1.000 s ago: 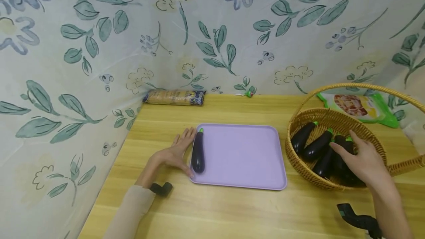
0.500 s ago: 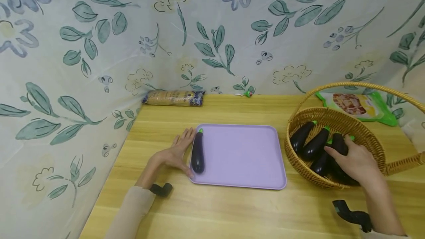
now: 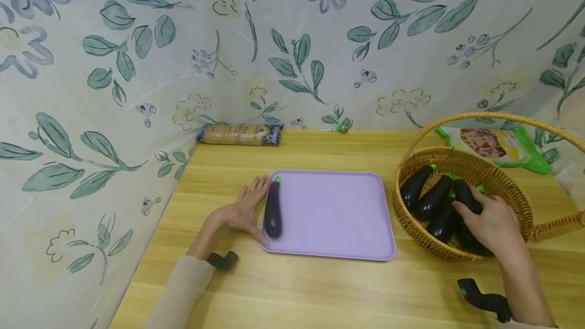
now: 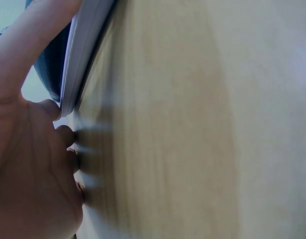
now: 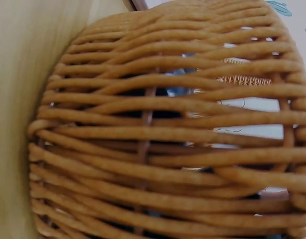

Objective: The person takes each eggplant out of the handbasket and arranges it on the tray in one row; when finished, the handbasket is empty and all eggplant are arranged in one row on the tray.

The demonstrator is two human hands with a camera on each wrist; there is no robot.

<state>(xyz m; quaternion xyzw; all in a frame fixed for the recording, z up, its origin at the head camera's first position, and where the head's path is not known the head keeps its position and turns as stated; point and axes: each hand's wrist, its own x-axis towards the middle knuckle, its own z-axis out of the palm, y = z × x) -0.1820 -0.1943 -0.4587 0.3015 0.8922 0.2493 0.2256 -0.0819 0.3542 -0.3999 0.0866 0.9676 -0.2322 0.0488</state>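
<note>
My left hand (image 3: 244, 213) lies with straight, spread fingers against the left rim of a lilac tray (image 3: 331, 217); the left wrist view shows the thumb (image 4: 36, 42) by the tray's edge. One dark purple eggplant (image 3: 273, 211) with a green stem end lies along that side of the tray. At the right, my right hand (image 3: 492, 220) reaches into a wicker basket (image 3: 411, 230) and grips an eggplant (image 3: 467, 197) between thumb and fingers. Several more eggplants, such as this eggplant (image 3: 434, 198), lie around it. Basket weave fills the right wrist view, hiding that hand.
The basket's tall handle (image 3: 493, 116) arches over the right hand. Behind the basket lies a green food bag (image 3: 493, 146). A packet of dry noodles (image 3: 239, 134) and a small green-and-red item (image 3: 342, 129) lie at the table's back edge, before a floral cloth.
My right hand has shifted slightly left inside the basket and closed round an eggplant, which has moved a little. The left hand and the tray stay where they were.
</note>
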